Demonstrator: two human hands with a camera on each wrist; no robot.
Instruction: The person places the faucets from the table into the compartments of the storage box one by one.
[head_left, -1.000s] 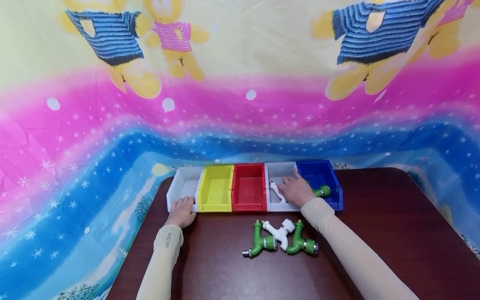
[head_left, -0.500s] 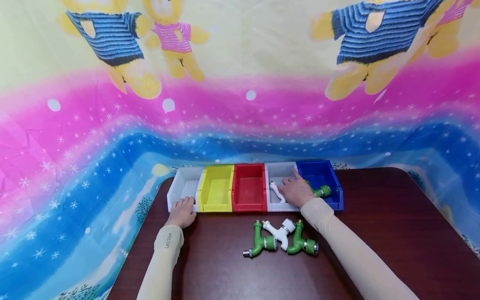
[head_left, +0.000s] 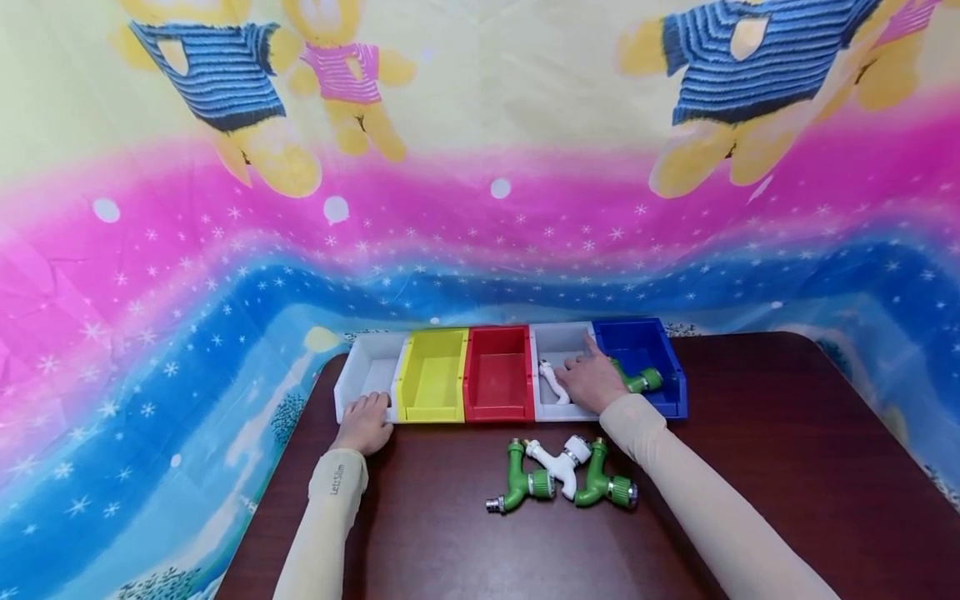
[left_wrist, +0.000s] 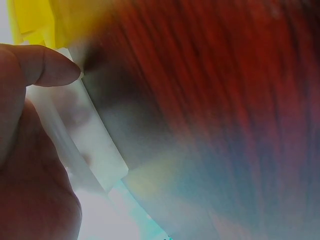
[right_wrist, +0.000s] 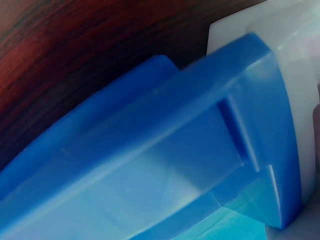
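Observation:
My left hand [head_left: 365, 423] grips the front wall of the leftmost white bin [head_left: 378, 362], fingers bent over its rim. The left wrist view shows a digit [left_wrist: 50, 67] against the bin's outer face. My right hand [head_left: 595, 382] lies over the second white bin [head_left: 561, 340], beside the blue bin [head_left: 633, 343]. A white tap [head_left: 553, 383] in that bin reaches under this hand, whose palm side is hidden; I cannot tell whether the fingers hold it. A green tap [head_left: 645, 381] lies in the blue bin, partly covered by the same hand.
Yellow [head_left: 433, 375] and red [head_left: 498, 375] bins stand between the two white ones in one row. In front, a green tap [head_left: 515, 479], a white tap [head_left: 558, 467] and another green tap [head_left: 596, 483] lie on the dark wooden table [head_left: 765, 450]. A printed cloth hangs behind.

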